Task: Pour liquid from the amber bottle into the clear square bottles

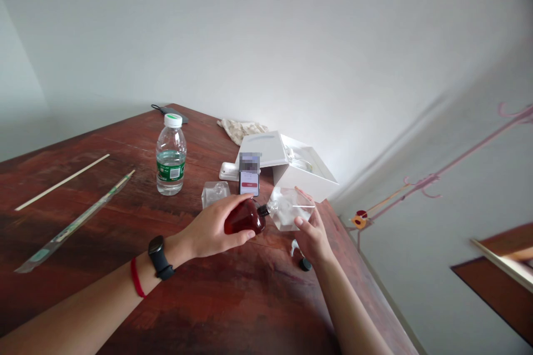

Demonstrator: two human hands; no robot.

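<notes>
My left hand [220, 227] is wrapped round a dark reddish-brown bottle [241, 217], tilted on its side with its dark threaded neck [263, 210] pointing right. My right hand [311, 230] grips a clear, angular bottle [287, 208], also tilted, its short neck facing the brown bottle's mouth. The two mouths meet or nearly meet; whether they touch I cannot tell. Something whitish shows in or behind the clear bottle. Below my right hand, a small black cap [305, 264] lies on the table beside a clear, shiny scrap [295, 247].
On the wooden table [200, 299] stand a water bottle [171, 155], a phone [249, 177] and another clear, angular piece [214, 193]. Behind are a white case [229, 171], an open white box [308, 169] and a cloth [241, 129]. A thin stick [62, 182] and a wrapped one [79, 219] lie left.
</notes>
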